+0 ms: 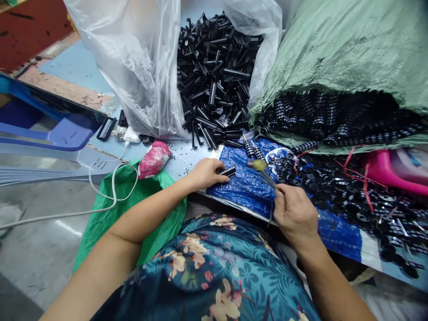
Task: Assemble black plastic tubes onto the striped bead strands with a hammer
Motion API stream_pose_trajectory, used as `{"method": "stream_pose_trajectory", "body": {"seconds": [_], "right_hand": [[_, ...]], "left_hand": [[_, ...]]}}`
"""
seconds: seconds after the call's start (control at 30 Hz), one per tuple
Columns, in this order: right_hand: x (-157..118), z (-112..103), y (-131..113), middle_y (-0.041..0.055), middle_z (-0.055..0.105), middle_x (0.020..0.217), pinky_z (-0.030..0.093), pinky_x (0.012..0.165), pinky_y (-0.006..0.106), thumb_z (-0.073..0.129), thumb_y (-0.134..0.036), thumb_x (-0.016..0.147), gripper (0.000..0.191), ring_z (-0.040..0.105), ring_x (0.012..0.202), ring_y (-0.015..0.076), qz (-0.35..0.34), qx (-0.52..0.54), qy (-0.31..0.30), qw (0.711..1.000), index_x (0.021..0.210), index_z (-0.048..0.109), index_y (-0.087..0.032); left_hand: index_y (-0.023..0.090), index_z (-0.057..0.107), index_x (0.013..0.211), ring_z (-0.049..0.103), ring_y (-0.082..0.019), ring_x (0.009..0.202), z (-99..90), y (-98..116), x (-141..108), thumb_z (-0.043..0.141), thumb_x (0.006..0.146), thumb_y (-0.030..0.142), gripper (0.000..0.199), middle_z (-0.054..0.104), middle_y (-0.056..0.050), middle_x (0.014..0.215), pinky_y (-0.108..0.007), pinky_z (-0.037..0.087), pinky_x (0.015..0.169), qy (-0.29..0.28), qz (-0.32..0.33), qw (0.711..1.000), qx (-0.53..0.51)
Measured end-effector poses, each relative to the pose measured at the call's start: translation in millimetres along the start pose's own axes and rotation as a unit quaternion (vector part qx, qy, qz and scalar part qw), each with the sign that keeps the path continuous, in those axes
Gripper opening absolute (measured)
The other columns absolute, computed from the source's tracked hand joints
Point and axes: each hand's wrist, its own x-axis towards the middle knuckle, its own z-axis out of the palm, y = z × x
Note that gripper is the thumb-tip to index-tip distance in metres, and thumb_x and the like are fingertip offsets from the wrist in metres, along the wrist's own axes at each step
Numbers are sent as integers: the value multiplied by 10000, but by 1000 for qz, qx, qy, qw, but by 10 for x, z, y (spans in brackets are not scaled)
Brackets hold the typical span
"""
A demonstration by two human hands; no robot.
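Observation:
My left hand [207, 174] grips a short black plastic tube [229, 171] over the blue plastic sheet [245, 187], its open end pointing right. My right hand [296, 213] is closed round the thin handle of a small hammer [257, 165] with a yellowish head. The hammer head is raised a little to the right of the tube, apart from it. Behind both hands lie two black-and-white patterned rods [253, 148] with thin metal tips. A heap of similar black tubes [217, 71] spills out of a clear plastic bag [133, 67].
A green woven sack [347, 49] full of patterned rods lies at the right. Black round parts [334, 187] are scattered before it, beside a pink basket [394, 171]. On the left are a pink-wrapped bundle [155, 158], a white cable [114, 191], a green bag [100, 232] and a blue chair [67, 133].

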Motion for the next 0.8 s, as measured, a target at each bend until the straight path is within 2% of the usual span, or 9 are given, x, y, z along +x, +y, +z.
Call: {"method": "stream_pose_trajectory", "body": {"seconds": [0.07,0.1,0.23,0.27,0.43,0.6,0.7,0.77,0.8], "right_hand": [[69,7,-72,93,702,949,515,785,305,519,-181,973,232,653,850,200,1,24,53,998,1186,608,-160],[104,27,-107,89,702,939,510,772,300,514,-183,973,248,654,842,200,-9,26,56,998,1203,606,-168],[194,121,-205,59,669,774,473,672,307,501,-225,995,235,618,694,194,-58,5,-58,997,1171,647,-171],[202,124,-222,55,665,756,471,664,311,502,-226,995,242,611,674,193,-60,9,-67,996,1180,647,-170],[192,57,-333,72,735,955,522,737,310,521,-195,981,371,671,781,192,-117,107,27,987,1351,549,-205],[150,133,-435,22,657,711,468,581,295,559,-199,975,226,589,599,162,-198,97,-101,970,1182,641,-164],[77,115,-316,41,708,814,519,663,285,586,-182,959,261,639,684,159,-187,140,-93,968,1214,636,-163],[2,54,-139,57,741,934,552,749,290,615,-182,943,294,681,779,164,-146,167,-65,973,1236,637,-190],[-38,24,-37,60,748,975,560,774,301,638,-195,932,289,693,811,171,-119,162,-51,978,1220,652,-208]], "left_hand": [[167,685,805,482,-124,606,19,0,20,782,756,397,254,570,31,645,-266,301,601,-9,-11,999,-33],[167,667,777,454,-114,583,33,6,24,786,747,397,260,538,43,618,-263,283,589,-4,-13,999,-52],[174,620,716,400,-100,552,52,13,44,799,716,402,289,493,61,583,-257,243,570,3,-7,994,-112],[176,614,700,399,-102,552,42,5,56,810,701,397,295,493,62,579,-258,239,569,1,-9,993,-118],[182,589,634,404,-115,570,-13,-41,174,866,601,324,314,505,63,561,-269,241,588,-25,-12,992,-126],[192,574,631,389,-133,587,32,42,278,871,585,328,330,478,56,557,-284,244,602,-39,-27,995,-88],[196,587,650,374,-129,562,-161,31,102,824,604,237,245,488,49,568,-288,235,587,-30,-13,998,-60],[200,607,647,371,-121,527,-457,-80,-161,803,623,227,199,504,44,562,-287,240,563,-106,13,993,-55],[204,629,651,400,-123,519,-630,-159,-310,817,628,265,199,531,37,567,-284,259,549,-200,23,978,-56]]}}
